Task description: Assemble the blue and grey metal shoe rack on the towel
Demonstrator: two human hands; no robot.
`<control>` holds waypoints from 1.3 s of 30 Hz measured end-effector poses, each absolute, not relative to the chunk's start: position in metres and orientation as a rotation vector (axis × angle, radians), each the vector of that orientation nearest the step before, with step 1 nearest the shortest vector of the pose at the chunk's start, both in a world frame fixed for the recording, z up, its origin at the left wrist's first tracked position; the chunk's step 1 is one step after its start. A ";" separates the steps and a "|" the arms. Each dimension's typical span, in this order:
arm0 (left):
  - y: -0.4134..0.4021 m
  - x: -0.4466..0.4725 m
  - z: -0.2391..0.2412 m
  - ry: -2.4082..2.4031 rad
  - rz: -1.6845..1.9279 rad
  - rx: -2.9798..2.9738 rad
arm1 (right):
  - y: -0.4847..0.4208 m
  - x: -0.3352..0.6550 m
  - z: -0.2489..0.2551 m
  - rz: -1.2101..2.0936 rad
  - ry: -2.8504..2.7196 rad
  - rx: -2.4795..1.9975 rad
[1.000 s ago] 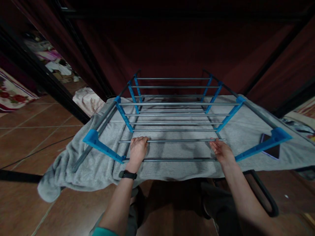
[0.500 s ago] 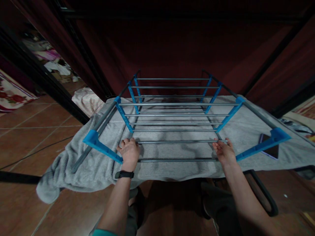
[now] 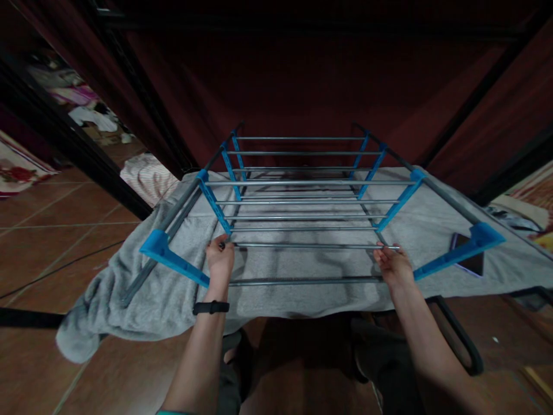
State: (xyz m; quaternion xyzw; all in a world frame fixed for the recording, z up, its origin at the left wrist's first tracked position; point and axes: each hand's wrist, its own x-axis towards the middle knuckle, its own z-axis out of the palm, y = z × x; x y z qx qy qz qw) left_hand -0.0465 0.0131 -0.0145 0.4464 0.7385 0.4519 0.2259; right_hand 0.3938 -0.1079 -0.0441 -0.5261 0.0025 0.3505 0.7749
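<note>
Over the last second the left hand (image 3: 219, 259) has slid outward along the thin grey metal rod (image 3: 311, 246), from a spot partway in to the rod's left end, and now sits against the blue side bar there. The right hand (image 3: 392, 264) has stayed at the rod's right end. The rod itself has shifted a little to the left with them.

The rod lies level across the near part of the low rack of blue plastic side bars and grey metal rods (image 3: 302, 183), just beyond the rack's nearest crossbar and just short of the next fitted rod. The left hand's fingers are curled shut around the rod's left tip. The right hand's fingers are closed over the right tip, with the thumb beneath.

The rack stands on a rumpled grey terry towel (image 3: 129, 288) spread over a reddish-brown tiled floor (image 3: 52, 230). A dark flat phone (image 3: 469, 259) lies on the towel, partly behind the rack's near right blue corner piece. A black wristband (image 3: 211, 308) circles the left wrist
</note>
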 end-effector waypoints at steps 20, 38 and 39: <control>0.006 -0.031 0.002 1.309 1.481 0.217 | -0.105 0.388 -0.046 0.843 -0.010 -1.144; 0.002 -0.009 -0.003 1.153 1.220 0.086 | -0.102 0.376 -0.045 0.934 -0.032 -1.129; 0.002 -0.007 -0.005 1.164 1.214 0.072 | -0.102 0.375 -0.044 0.944 -0.025 -1.131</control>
